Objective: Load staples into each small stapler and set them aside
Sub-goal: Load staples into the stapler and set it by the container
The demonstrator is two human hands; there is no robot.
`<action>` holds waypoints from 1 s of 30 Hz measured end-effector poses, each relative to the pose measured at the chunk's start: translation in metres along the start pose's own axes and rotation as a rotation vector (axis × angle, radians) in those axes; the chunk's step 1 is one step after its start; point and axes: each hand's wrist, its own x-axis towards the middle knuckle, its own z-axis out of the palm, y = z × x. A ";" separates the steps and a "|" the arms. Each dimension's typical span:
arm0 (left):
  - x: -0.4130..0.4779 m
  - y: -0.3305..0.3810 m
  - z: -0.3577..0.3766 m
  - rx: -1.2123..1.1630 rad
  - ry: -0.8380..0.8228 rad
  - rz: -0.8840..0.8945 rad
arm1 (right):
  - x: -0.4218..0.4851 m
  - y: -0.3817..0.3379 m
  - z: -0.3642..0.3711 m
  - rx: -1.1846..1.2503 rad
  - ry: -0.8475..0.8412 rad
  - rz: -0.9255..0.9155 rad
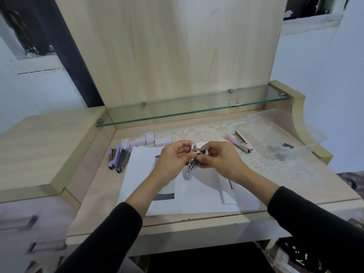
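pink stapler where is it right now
In the head view, the pink stapler lies on the lace mat at the desk's right side, between the papers and the clear plastic container.

The left hand [173, 160] and right hand [218, 160] at mid-frame cover most of the blue stapler [188, 171], so I can't tell whether it is loaded. The print on the staple boxes [149, 137] is too small to read. The dark bits [277, 152] in the clear tray [285, 127] at right are blurred.

Pale wood bench [102, 186] with glass shelf [193, 110], tall wood back panel [167, 46]; bluish-white walls [325, 75]; drawers [23, 223] at left.
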 end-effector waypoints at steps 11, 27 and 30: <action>0.002 -0.014 -0.019 -0.228 0.084 -0.003 | -0.008 0.010 -0.019 0.070 -0.025 0.074; 0.040 -0.008 -0.016 -0.321 0.048 -0.259 | -0.025 0.003 -0.042 -0.350 -0.095 0.068; 0.049 -0.003 0.002 -0.160 -0.045 -0.316 | -0.021 0.005 -0.047 -0.298 -0.009 0.074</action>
